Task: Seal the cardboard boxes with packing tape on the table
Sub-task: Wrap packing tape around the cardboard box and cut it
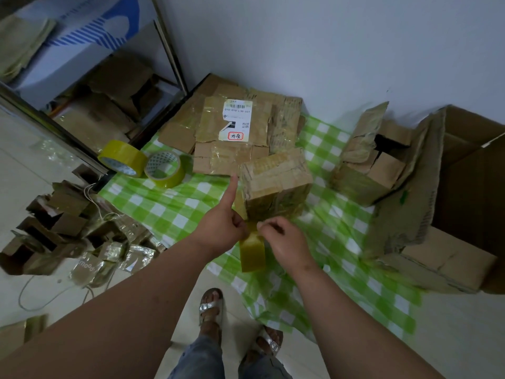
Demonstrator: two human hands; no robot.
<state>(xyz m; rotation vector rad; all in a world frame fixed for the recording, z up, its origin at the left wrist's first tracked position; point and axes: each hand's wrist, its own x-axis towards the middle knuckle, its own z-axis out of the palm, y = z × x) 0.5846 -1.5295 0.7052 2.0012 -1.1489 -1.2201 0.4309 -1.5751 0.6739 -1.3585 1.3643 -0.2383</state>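
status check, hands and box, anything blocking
Left hand and right hand both pinch the tape strip. Strip runs up onto the small box. Nothing blocking; two spare tape rolls sit apart.

A small taped cardboard box [276, 184] stands on the green-checked cloth [175, 212] covering the bench. The left hand [222, 228] points its index finger up beside the box while pinching a yellow tape strip [252, 253] that hangs from the box's near face. The right hand [284, 239] pinches the same strip. Two tape rolls [142, 165] lie just left of flattened cartons [232, 132].
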